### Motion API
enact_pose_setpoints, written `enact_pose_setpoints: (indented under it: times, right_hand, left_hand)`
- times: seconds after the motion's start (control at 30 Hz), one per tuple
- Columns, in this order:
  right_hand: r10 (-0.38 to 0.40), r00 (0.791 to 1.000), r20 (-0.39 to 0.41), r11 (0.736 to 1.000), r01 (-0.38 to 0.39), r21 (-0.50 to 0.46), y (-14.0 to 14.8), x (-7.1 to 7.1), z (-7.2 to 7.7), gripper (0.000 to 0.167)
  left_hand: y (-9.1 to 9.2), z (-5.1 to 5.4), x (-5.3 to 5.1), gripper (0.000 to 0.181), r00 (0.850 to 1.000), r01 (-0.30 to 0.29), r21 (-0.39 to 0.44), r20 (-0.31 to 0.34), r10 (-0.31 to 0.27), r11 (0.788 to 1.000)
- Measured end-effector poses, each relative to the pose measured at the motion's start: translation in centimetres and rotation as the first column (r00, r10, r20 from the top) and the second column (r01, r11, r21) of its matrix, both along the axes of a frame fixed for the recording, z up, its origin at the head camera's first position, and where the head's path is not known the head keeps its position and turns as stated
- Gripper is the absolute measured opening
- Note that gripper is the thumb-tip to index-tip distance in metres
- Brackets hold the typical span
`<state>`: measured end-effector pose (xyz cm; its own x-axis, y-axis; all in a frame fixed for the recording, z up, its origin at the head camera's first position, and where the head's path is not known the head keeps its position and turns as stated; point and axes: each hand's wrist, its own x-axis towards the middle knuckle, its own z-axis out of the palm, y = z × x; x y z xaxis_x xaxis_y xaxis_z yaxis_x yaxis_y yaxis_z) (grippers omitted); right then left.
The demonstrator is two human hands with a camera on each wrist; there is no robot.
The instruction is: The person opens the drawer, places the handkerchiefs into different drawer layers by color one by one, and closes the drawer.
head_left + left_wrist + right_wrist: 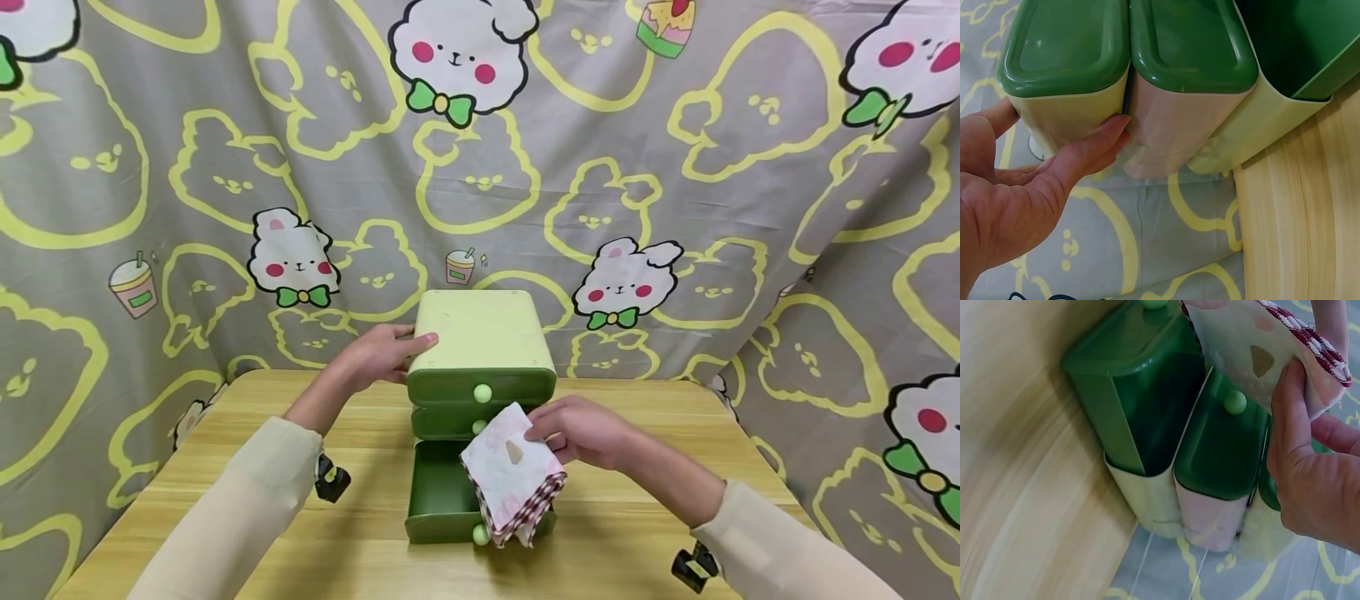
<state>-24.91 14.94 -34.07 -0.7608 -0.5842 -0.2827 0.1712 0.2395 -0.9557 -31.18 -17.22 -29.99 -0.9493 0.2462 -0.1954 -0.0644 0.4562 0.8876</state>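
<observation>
A three-tier desktop drawer unit (480, 329), with a pale yellow top and green drawer fronts, stands on the table. Its bottom drawer (438, 482) is pulled out, and the visible left part of its inside is bare. My left hand (384, 354) holds the top tier at its left side, thumb over the top and fingers along the side near the seam (1127, 94). My right hand (581, 429) pinches a folded cloth (510, 471) by its corner. White with pink print and red-checked layers, the cloth hangs over the drawer's right part and hides it.
The wooden table (637, 517) extends on both sides of the unit. A grey curtain (480, 200) with yellow outlines and white cartoon animals hangs behind it. Round pale green knobs (482, 392) stick out from the drawer fronts. Black devices (331, 478) sit at both wrists.
</observation>
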Motion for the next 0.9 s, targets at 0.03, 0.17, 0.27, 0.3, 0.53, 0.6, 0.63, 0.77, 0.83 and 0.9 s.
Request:
enact_pose_setpoints:
  times: [0.03,0.17,0.27,0.3,0.53,0.6,0.63,0.77,0.83,0.9]
  right_hand:
    - [0.004,1.000,0.000,1.000,-0.004,-0.006,-0.2,0.0,0.0,0.028]
    - [0.025,1.000,0.001,0.999,-0.025,-0.030,-1.0,0.3,-0.1,0.025]
    - [0.028,1.000,0.007,0.998,-0.027,-0.049,-1.6,0.4,-0.1,0.022]
    - [0.028,1.000,0.012,0.998,-0.027,-0.056,-1.8,0.5,-0.1,0.021]
    - [0.013,0.999,0.044,0.995,-0.009,-0.096,-3.6,0.7,-0.5,0.016]
    - [0.006,0.999,0.052,0.995,-0.001,-0.100,-4.1,0.8,-0.7,0.018]
    - [0.003,0.998,0.055,0.995,0.003,-0.100,-4.3,0.9,-0.9,0.021]
    - [-0.002,0.998,0.058,0.995,0.007,-0.100,-4.5,1.2,-1.6,0.028]
    - [-0.008,0.998,0.059,0.995,0.014,-0.101,-4.3,1.2,-1.9,0.024]
    - [-0.019,0.998,0.061,0.995,0.025,-0.100,-4.0,1.1,-2.4,0.019]
  left_hand:
    - [0.0,0.0,0.0,0.081,1.000,0.001,-0.002,-0.001,-0.001,1.000]
    - [0.0,0.0,0.0,0.081,1.000,0.003,-0.007,-0.002,-0.003,1.000]
    - [0.1,0.1,0.1,0.080,1.000,0.004,-0.005,-0.003,-0.004,1.000]
    - [0.1,0.1,0.1,0.080,1.000,0.004,-0.003,-0.004,-0.004,1.000]
    - [0.1,0.0,0.2,0.079,1.000,0.001,-0.001,-0.011,-0.001,1.000]
    - [0.1,0.0,0.2,0.079,1.000,-0.001,0.005,-0.011,0.001,1.000]
    - [0.1,-0.1,0.2,0.078,1.000,-0.001,0.008,-0.011,0.001,1.000]
    - [0.1,-0.1,0.2,0.078,1.000,-0.003,0.016,-0.009,0.003,1.000]
    - [0.1,-0.1,0.2,0.079,1.000,-0.002,0.015,-0.008,0.002,1.000]
    - [0.1,0.0,0.2,0.080,1.000,-0.002,0.013,-0.006,0.002,1.000]
